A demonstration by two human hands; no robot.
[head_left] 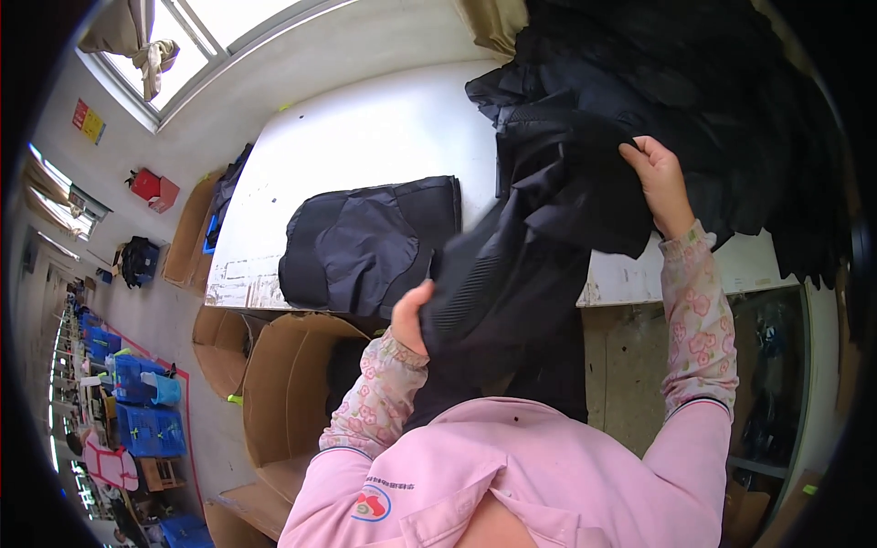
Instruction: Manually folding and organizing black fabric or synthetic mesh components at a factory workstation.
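A black garment (539, 228) with a ribbed panel is stretched out between my two hands, over the front of the white table. Its lower left edge is pinched in my left hand (413, 315), and that part is slightly blurred. Farther up and to the right, my right hand (660, 183) grips the edge between thumb and fingers. On the table to the left lies a folded black garment (365, 242), flat, close to my left hand. Behind the held garment rises a large heap of black garments (658, 73), and where the two meet is hard to make out.
The white table (384, 119) has a worn front edge. Below it on the left stands an open cardboard box (283, 393), with another carton (219, 352) beyond. Blue crates (151, 429) and a person in pink (110, 461) are at the far left. A window (196, 41) is above.
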